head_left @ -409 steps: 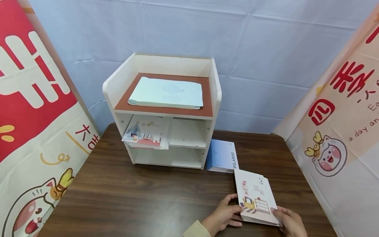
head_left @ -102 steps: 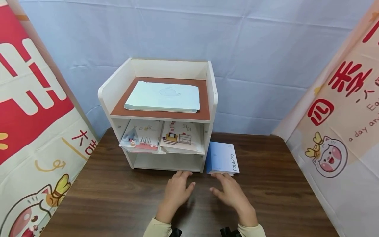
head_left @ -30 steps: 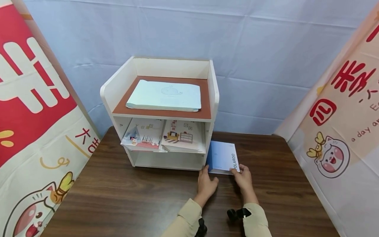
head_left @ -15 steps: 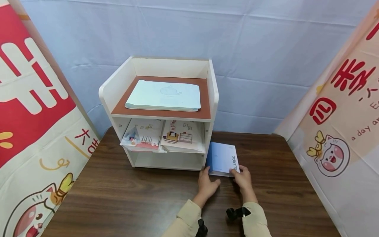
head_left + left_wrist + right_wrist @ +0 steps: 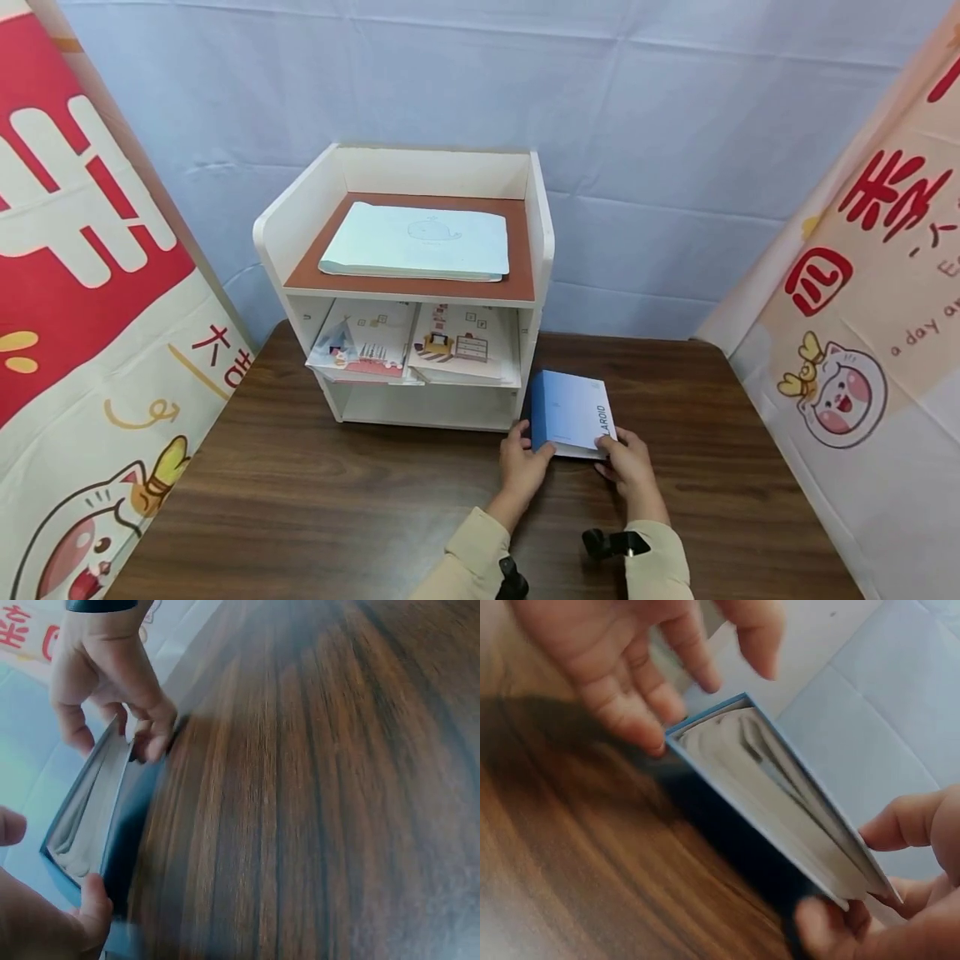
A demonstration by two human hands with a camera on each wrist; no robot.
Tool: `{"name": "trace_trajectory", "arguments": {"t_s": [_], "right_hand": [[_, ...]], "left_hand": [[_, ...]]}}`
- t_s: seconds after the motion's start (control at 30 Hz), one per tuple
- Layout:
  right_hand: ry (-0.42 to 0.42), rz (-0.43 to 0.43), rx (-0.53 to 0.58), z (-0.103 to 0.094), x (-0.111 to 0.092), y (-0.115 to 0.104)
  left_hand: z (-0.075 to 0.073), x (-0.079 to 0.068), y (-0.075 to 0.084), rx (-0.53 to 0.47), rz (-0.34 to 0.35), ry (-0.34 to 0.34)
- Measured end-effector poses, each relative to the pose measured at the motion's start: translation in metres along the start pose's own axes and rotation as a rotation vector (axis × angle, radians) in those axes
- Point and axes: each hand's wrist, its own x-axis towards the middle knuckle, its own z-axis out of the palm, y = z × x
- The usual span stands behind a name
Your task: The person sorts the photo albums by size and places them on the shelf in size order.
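A blue-and-white POLAROID photo album (image 5: 573, 408) lies beside the shelf unit, its page-edge side facing me. With thumb on the cover and fingers below, my right hand (image 5: 630, 468) pinches its near right corner. My left hand (image 5: 521, 468) is at the near left corner. In the right wrist view the left fingertips (image 5: 651, 735) touch the spine's corner, while the thumb stands off the cover. The left wrist view shows the album (image 5: 94, 802) from its page side, with a dark shadow along the table under it.
The white shelf unit (image 5: 540, 250) stands left of the album. A drawing-covered pad (image 5: 412, 242) lies on its brown top. Two illustrated white books, one left (image 5: 360, 342) and one right (image 5: 461, 343), fill the middle level. Below is the bottom shelf (image 5: 427, 406). Printed curtains flank the table (image 5: 337, 508).
The second illustrated book went from my hands onto the middle shelf. Both hands then reached the album, which has slid toward me and slightly right, turning a little.
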Motion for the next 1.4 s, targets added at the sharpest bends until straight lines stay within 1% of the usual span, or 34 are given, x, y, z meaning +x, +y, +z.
{"name": "trace_trajectory", "arguments": {"t_s": [0.07, 0.17, 0.3, 0.37, 0.43, 0.47, 0.57, 0.7, 0.83, 0.9, 1.07, 1.17, 1.4], "right_hand": [[-0.019, 0.003, 0.049, 0.000, -0.002, -0.001], [-0.028, 0.004, 0.087, 0.000, -0.004, -0.003], [-0.020, -0.017, 0.091, 0.002, -0.007, -0.006], [-0.016, -0.029, 0.093, 0.003, -0.008, -0.008], [-0.006, -0.041, 0.082, 0.004, -0.011, -0.009], [-0.001, -0.046, 0.075, 0.005, -0.013, -0.009], [0.009, -0.059, 0.055, 0.007, -0.022, -0.007], [0.005, -0.065, 0.070, 0.010, -0.036, -0.004], [-0.003, -0.064, 0.096, 0.009, -0.047, 0.000], [-0.010, -0.065, 0.105, 0.008, -0.052, 0.001], [-0.006, -0.057, 0.121, 0.008, -0.062, 0.004], [-0.004, -0.055, 0.132, 0.008, -0.067, 0.005], [0.007, -0.047, 0.150, 0.007, -0.082, 0.010]], "left_hand": [[0.000, 0.001, 0.000, -0.003, -0.003, 0.015], [-0.001, 0.002, -0.001, 0.007, 0.000, 0.019], [0.000, 0.002, -0.001, 0.011, 0.005, 0.007], [0.000, 0.002, -0.001, 0.020, 0.009, 0.011], [0.000, 0.000, 0.000, 0.017, 0.000, 0.009], [0.000, -0.002, 0.000, 0.006, -0.009, 0.004], [-0.003, -0.009, 0.001, -0.073, -0.060, -0.012], [-0.010, -0.018, -0.002, -0.185, -0.118, -0.042], [-0.019, -0.024, -0.001, -0.226, -0.121, -0.072], [-0.024, -0.026, 0.001, -0.242, -0.134, -0.095], [-0.034, -0.029, 0.005, -0.248, -0.154, -0.153], [-0.039, -0.031, 0.007, -0.247, -0.152, -0.178], [-0.048, -0.038, 0.005, -0.242, -0.155, -0.233]]}}
